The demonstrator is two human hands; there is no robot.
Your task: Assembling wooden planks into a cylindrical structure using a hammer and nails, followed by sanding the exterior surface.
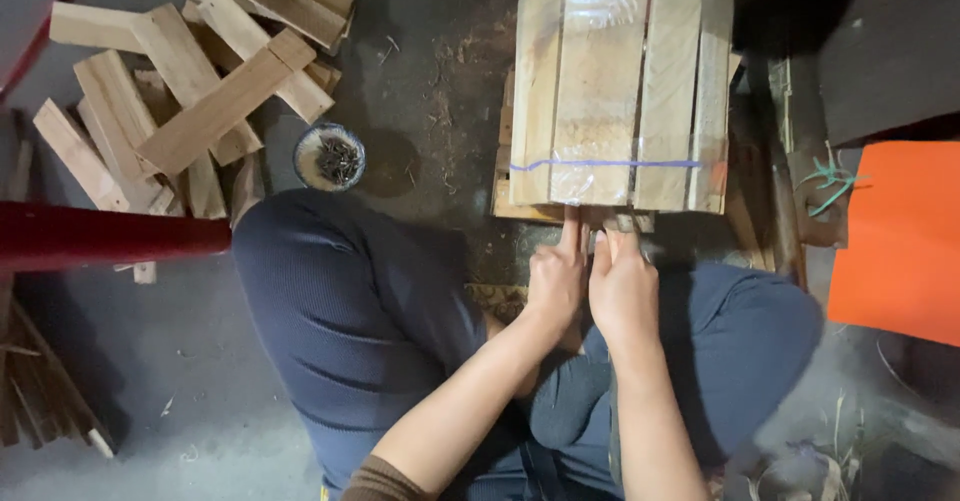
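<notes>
Pressing against the near edge of the slatted wooden panel (620, 81), left hand (556, 281) and right hand (624, 291) keep fingers narrow, holding nothing visible.

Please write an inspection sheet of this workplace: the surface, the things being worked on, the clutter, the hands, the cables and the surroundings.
surface: grey floor, dusty, with wood chips.
job's things: slatted wooden panel under clear film, with a blue line across it.
clutter: pile of wood offcuts; small bowl of nails.
grippers: left hand and right hand both at the panel's near edge; whether they grip it cannot be told.
cables: nothing seen.
surroundings: red bar at left; orange sheet at right; green cord beside it.
</notes>
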